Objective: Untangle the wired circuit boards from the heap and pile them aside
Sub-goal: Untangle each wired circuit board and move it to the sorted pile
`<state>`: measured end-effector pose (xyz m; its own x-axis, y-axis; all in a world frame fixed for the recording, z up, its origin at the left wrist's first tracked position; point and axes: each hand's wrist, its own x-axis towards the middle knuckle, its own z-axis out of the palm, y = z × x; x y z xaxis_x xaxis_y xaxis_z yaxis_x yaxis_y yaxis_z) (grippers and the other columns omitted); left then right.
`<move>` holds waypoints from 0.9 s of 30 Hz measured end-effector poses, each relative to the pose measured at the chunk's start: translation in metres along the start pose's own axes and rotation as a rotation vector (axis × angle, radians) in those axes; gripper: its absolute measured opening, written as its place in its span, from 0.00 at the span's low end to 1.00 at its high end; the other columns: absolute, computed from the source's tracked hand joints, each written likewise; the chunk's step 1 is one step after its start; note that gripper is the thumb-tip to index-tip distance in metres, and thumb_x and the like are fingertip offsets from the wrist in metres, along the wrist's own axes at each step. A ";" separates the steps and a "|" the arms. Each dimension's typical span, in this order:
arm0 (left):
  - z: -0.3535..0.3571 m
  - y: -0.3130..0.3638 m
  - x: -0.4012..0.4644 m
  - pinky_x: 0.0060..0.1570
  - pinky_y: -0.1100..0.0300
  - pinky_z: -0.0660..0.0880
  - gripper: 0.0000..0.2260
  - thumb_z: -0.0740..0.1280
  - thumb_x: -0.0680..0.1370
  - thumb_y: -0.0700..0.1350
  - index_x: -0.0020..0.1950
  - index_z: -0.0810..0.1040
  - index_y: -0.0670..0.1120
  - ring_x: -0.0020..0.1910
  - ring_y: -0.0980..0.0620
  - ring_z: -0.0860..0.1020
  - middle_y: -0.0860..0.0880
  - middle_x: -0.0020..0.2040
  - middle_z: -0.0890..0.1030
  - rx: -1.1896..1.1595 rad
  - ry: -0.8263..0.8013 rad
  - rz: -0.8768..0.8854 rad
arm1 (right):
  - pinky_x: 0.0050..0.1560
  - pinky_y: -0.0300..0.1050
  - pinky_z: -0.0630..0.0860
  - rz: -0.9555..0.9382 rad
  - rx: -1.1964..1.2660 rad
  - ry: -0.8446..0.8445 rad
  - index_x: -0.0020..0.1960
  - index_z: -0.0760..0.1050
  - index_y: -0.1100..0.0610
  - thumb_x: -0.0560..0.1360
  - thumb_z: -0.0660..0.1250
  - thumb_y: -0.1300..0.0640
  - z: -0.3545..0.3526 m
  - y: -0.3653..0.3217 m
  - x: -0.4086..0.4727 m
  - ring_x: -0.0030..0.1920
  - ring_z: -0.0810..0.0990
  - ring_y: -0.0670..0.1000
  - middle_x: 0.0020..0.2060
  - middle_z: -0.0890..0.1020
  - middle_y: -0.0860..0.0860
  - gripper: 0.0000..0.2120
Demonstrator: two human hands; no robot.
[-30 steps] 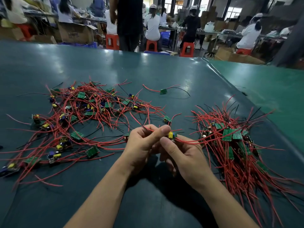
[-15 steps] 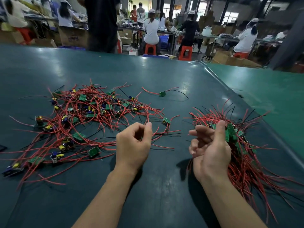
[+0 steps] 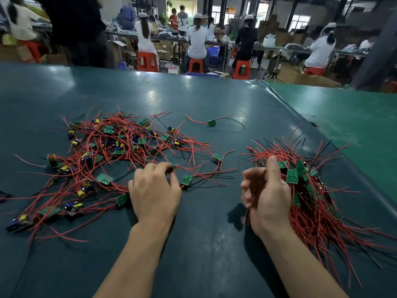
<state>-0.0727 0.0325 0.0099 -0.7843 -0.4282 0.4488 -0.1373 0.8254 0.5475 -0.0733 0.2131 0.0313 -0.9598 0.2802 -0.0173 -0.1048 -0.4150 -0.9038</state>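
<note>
A tangled heap of wired circuit boards [image 3: 120, 145], small green boards with red and black leads, spreads over the left of the dark green table. A sorted pile of boards [image 3: 311, 190] lies at the right. My left hand [image 3: 154, 190] reaches into the heap's near right edge, and its fingertips pinch a small wired board [image 3: 174, 168], which looks blurred. My right hand [image 3: 266, 194] hovers against the left side of the sorted pile, thumb up, fingers loosely curled, with nothing seen in them.
One lone board [image 3: 211, 123] with a red and a black lead lies apart at the far centre. Another green board [image 3: 186, 180] sits just right of my left hand. A lighter green table [image 3: 343, 117] adjoins at the right. People work on stools behind.
My hands, together on one board a second ago, have parted. The right hand went to the sorted pile and let the board go. The left hand has moved forward into the heap.
</note>
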 end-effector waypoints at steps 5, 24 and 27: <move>-0.006 0.014 -0.003 0.50 0.58 0.74 0.06 0.70 0.75 0.40 0.51 0.79 0.43 0.46 0.50 0.78 0.50 0.46 0.81 -0.472 0.364 0.121 | 0.19 0.35 0.61 -0.014 -0.334 -0.215 0.34 0.80 0.58 0.80 0.64 0.53 0.002 0.012 -0.007 0.19 0.67 0.46 0.25 0.77 0.53 0.18; -0.004 0.041 -0.019 0.21 0.68 0.63 0.08 0.73 0.66 0.43 0.43 0.81 0.43 0.24 0.57 0.69 0.49 0.31 0.77 -1.486 -0.808 -0.497 | 0.23 0.35 0.60 0.053 -0.240 -0.344 0.46 0.84 0.57 0.73 0.70 0.51 -0.002 0.011 -0.002 0.22 0.64 0.46 0.24 0.71 0.49 0.09; -0.005 0.041 -0.015 0.25 0.68 0.73 0.12 0.70 0.67 0.41 0.48 0.77 0.41 0.27 0.57 0.77 0.47 0.35 0.82 -1.625 -0.736 -0.630 | 0.27 0.33 0.70 -0.039 -0.331 -0.383 0.44 0.84 0.55 0.77 0.68 0.64 0.002 0.015 -0.006 0.27 0.74 0.43 0.30 0.81 0.48 0.08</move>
<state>-0.0639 0.0707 0.0286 -0.9816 0.0957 -0.1650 -0.1868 -0.6568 0.7305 -0.0694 0.2038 0.0186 -0.9899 -0.0734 0.1214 -0.1141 -0.0961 -0.9888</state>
